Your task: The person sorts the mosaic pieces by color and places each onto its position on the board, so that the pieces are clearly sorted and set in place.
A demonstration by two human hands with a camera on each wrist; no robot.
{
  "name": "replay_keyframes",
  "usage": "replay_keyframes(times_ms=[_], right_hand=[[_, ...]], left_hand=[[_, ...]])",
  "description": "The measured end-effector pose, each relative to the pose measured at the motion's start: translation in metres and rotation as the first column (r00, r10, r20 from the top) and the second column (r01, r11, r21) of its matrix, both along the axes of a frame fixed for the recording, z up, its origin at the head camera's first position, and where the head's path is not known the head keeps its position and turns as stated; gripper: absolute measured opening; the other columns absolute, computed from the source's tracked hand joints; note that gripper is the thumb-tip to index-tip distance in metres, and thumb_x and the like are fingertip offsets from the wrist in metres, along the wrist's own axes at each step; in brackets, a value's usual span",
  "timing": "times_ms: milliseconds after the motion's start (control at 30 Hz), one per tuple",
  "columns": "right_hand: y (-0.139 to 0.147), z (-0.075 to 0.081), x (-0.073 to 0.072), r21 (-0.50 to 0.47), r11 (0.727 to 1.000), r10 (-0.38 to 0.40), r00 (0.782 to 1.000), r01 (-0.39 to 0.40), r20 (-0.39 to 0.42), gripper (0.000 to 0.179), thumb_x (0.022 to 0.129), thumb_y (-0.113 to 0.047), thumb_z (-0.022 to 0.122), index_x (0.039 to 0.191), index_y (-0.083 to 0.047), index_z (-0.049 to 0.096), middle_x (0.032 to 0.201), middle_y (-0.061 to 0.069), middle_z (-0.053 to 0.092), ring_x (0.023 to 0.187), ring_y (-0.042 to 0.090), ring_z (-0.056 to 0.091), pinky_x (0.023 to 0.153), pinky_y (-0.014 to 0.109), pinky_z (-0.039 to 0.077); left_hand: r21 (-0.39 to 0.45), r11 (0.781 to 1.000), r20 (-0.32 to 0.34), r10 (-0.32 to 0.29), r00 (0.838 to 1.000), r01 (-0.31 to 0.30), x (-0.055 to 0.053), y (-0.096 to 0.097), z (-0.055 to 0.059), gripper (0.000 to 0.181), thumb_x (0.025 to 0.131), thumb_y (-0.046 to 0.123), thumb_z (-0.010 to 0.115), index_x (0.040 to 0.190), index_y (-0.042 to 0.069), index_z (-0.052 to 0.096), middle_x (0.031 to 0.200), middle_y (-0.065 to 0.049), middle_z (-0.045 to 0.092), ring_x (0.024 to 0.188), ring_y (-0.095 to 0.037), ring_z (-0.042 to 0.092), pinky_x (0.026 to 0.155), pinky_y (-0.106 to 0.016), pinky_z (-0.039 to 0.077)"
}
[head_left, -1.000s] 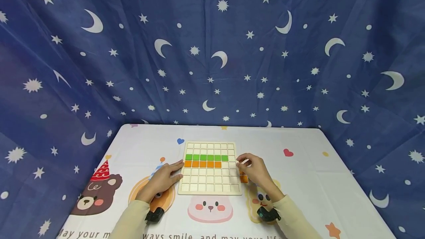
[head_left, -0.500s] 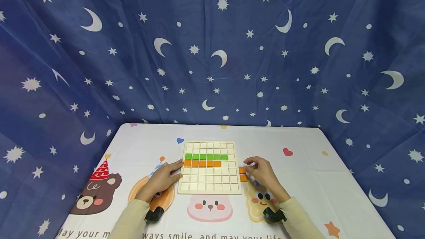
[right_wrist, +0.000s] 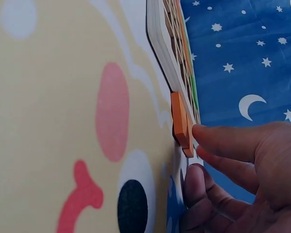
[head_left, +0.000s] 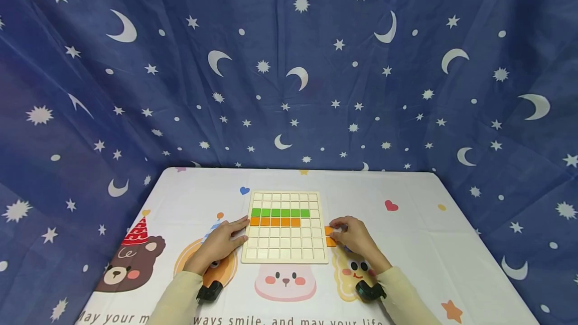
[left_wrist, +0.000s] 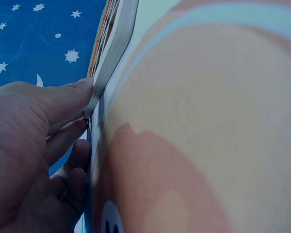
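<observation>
A pale wooden grid board [head_left: 285, 254] lies on the table, its cells holding a row of green tiles [head_left: 276, 213] and, nearer to me, a row of orange tiles [head_left: 275, 222]. My left hand [head_left: 221, 242] rests against the board's left edge with fingers extended; the left wrist view shows a fingertip [left_wrist: 87, 83] at its rim. Right of the board lie loose orange tiles [head_left: 331, 241], partly covered by my right hand [head_left: 356, 237]. In the right wrist view, its thumb [right_wrist: 228, 141] is right beside the orange tiles [right_wrist: 178, 119], the other fingers loosely bent.
The white tablecloth [head_left: 397, 245] has printed cartoon animals, hearts, stars and lettering. A blue curtain [head_left: 289, 114] with moons and stars stands behind and around the table. Dark devices sit at both wrists, such as the left one [head_left: 209, 292].
My right hand has drawn back rightward from the board's edge, then shifted slightly left to the loose orange tiles. The left hand stays at the board. The tile rows look the same.
</observation>
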State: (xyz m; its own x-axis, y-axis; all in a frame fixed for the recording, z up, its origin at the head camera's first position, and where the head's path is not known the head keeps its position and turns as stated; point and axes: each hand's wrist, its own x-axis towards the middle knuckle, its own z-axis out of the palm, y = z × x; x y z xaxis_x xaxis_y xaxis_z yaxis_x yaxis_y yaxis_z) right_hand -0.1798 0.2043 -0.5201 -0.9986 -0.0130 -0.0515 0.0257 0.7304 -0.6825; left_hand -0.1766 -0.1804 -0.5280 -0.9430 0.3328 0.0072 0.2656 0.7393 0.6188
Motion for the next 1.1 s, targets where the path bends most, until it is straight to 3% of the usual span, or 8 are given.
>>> replay_keyframes(times_ms=[200,467,733,1100], right_hand=[[0.000,-0.002,-0.001,0.016,1.000,0.012,1.000,-0.012,-0.009,0.020,0.080,-0.011,0.080,0.099,-0.013,0.077,0.094,0.003,0.065,0.078,0.015,0.050,0.068,0.026,0.042],[0.002,-0.003,-0.001,0.019,1.000,0.020,0.999,-0.020,-0.034,0.013,0.082,-0.011,0.078,0.094,-0.013,0.073,0.089,0.001,0.065,0.074,0.013,0.050,0.066,0.025,0.041],[0.003,-0.003,-0.003,-0.047,0.999,0.015,0.999,-0.017,-0.039,0.011,0.082,-0.008,0.075,0.085,-0.014,0.066,0.076,-0.002,0.063,0.065,0.013,0.051,0.060,0.024,0.041],[0.003,0.006,-0.009,-0.104,0.995,-0.008,0.999,0.002,-0.051,0.008,0.084,-0.007,0.074,0.087,-0.010,0.067,0.079,0.000,0.066,0.067,0.012,0.055,0.060,0.025,0.045]], left_hand=[[-0.004,1.000,-0.004,0.004,1.000,-0.005,0.001,0.000,0.001,0.051,0.095,0.027,0.065,0.143,0.014,0.053,0.154,0.001,0.044,0.122,-0.031,0.054,0.101,-0.049,0.044],[-0.002,1.000,-0.007,-0.006,1.000,0.006,0.001,0.000,0.002,0.051,0.095,0.027,0.065,0.143,0.013,0.053,0.154,-0.001,0.044,0.129,-0.037,0.051,0.104,-0.052,0.043],[-0.006,1.000,-0.006,-0.006,1.000,0.006,0.001,0.000,0.002,0.051,0.095,0.027,0.065,0.143,0.013,0.053,0.154,-0.001,0.044,0.127,-0.035,0.052,0.103,-0.051,0.043],[0.003,1.000,0.010,0.001,1.000,-0.001,0.001,0.000,0.002,0.051,0.095,0.027,0.065,0.143,0.013,0.052,0.155,-0.001,0.043,0.133,-0.038,0.047,0.107,-0.054,0.040]])
